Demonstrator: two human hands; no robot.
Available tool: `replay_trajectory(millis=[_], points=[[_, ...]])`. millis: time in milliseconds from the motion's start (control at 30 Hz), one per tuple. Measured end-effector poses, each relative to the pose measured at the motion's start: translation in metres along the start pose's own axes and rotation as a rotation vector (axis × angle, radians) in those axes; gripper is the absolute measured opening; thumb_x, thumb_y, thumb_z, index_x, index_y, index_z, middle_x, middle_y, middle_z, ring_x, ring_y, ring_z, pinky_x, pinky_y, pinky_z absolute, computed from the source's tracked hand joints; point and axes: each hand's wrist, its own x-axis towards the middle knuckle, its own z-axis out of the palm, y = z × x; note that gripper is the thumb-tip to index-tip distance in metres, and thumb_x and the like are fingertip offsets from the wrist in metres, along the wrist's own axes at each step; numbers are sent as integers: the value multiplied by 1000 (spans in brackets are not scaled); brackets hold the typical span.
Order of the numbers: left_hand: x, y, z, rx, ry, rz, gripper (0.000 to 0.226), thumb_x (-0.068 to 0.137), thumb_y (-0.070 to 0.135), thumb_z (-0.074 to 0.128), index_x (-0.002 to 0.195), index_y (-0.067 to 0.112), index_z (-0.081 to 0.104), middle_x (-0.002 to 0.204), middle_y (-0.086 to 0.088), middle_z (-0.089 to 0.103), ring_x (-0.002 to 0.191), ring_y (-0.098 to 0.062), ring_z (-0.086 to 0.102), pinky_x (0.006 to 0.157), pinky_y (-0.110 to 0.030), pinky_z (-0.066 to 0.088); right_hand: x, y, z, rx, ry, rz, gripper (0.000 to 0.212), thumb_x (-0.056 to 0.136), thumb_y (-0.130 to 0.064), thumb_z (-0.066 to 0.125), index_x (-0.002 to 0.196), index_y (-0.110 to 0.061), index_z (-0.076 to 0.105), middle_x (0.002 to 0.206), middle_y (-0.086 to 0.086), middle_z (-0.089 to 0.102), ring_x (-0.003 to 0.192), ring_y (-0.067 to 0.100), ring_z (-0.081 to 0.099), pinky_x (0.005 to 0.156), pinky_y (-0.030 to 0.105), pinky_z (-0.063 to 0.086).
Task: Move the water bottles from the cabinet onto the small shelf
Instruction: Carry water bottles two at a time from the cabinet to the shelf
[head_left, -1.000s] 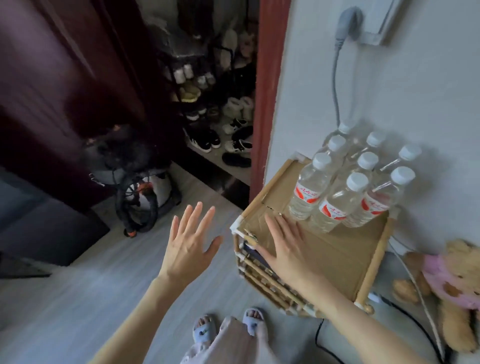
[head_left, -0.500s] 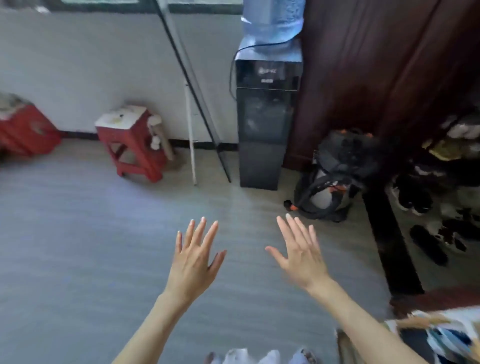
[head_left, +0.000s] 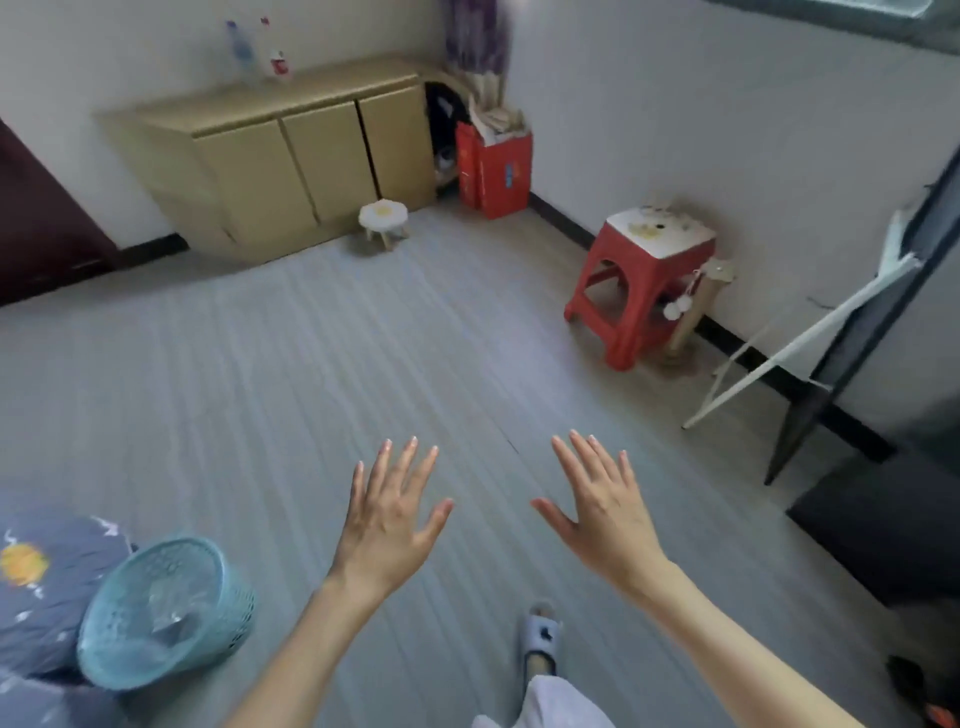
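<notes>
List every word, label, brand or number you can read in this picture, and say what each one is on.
None can be read.
red box: blue and pale marks, too blurred to read.
two bottles on the cabinet: labels too small and blurred.

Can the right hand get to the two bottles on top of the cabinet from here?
Probably not yet. The right hand is open and empty out front, while the bottles stand on the cabinet across the room. The floor between looks unobstructed, so walking over should do it.
</notes>
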Motion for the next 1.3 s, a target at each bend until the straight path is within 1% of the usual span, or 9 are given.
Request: replay_trajectory(millis=[67, 233, 367, 467, 700, 867, 967, 1033, 1300], points=[[28, -22, -1, -10, 12, -69, 71, 86, 63, 7, 134, 20, 38, 139, -11, 45, 129, -35, 38, 101, -55, 27, 47, -4, 2, -10, -16, -51, 76, 86, -66, 12, 130, -14, 47, 130, 15, 54, 120, 34, 50, 96, 58, 37], [116, -62, -6, -33, 37, -205, 78, 84, 67, 4, 135, 19, 39, 141, -11, 42, 132, -36, 33, 104, -55, 23, 171, -5, 0, -26, -46, -163, 78, 85, -67, 10, 133, -14, 42, 135, 15, 50, 125, 34, 46, 101, 56, 32], [189, -84, -21, -81, 142, -268, 88, 75, 75, -4, 139, 24, 29, 149, -7, 27, 139, -28, 16, 111, -46, 9, 271, -11, -12, -29, -59, -219, 79, 86, -67, 10, 131, -12, 44, 132, 15, 52, 123, 35, 47, 100, 57, 32], [241, -107, -36, -105, 200, -326, 88, 73, 77, -1, 141, 27, 22, 152, -3, 19, 141, -22, 6, 112, -41, 1, 342, -25, -17, -31, -57, -275, 78, 86, -66, 10, 132, -12, 43, 132, 16, 52, 124, 35, 47, 101, 56, 30], [343, -187, -41, -112, 237, -444, 92, 71, 78, -7, 141, 27, 23, 152, -3, 19, 141, -23, 7, 113, -44, 4, 485, -77, 2, -8, -118, -391, 76, 85, -66, 17, 134, -13, 40, 137, 14, 48, 128, 34, 42, 105, 53, 24], [432, -270, -50, -131, 240, -475, 95, 69, 78, -8, 140, 26, 25, 152, -4, 19, 141, -24, 6, 112, -45, 3, 612, -126, 19, 5, -76, -459, 85, 79, -73, 9, 141, -17, 28, 147, 11, 34, 138, 30, 25, 112, 48, 11], [489, -328, -77, -117, 262, -483, 82, 76, 72, 9, 140, 24, 28, 152, -6, 20, 141, -25, 6, 112, -46, 4, 689, -162, 21, 12, -61, -463, 84, 76, -69, 11, 143, -19, 20, 151, 7, 24, 141, 26, 15, 114, 44, 3], [528, -363, -97, -110, 285, -499, 77, 75, 64, 14, 140, 25, 26, 152, -5, 18, 141, -24, 4, 112, -43, 0, 736, -184, 21, 21, -42, -472, 81, 78, -67, 14, 143, -19, 22, 151, 8, 26, 141, 26, 17, 113, 44, 4], [675, -460, -133, -104, 238, -465, 78, 74, 64, 9, 142, 28, 18, 154, 0, 8, 141, -17, -6, 110, -38, -7, 904, -229, 39, 10, -36, -448, 77, 82, -65, 21, 141, -17, 27, 147, 11, 33, 138, 30, 24, 112, 47, 11]])
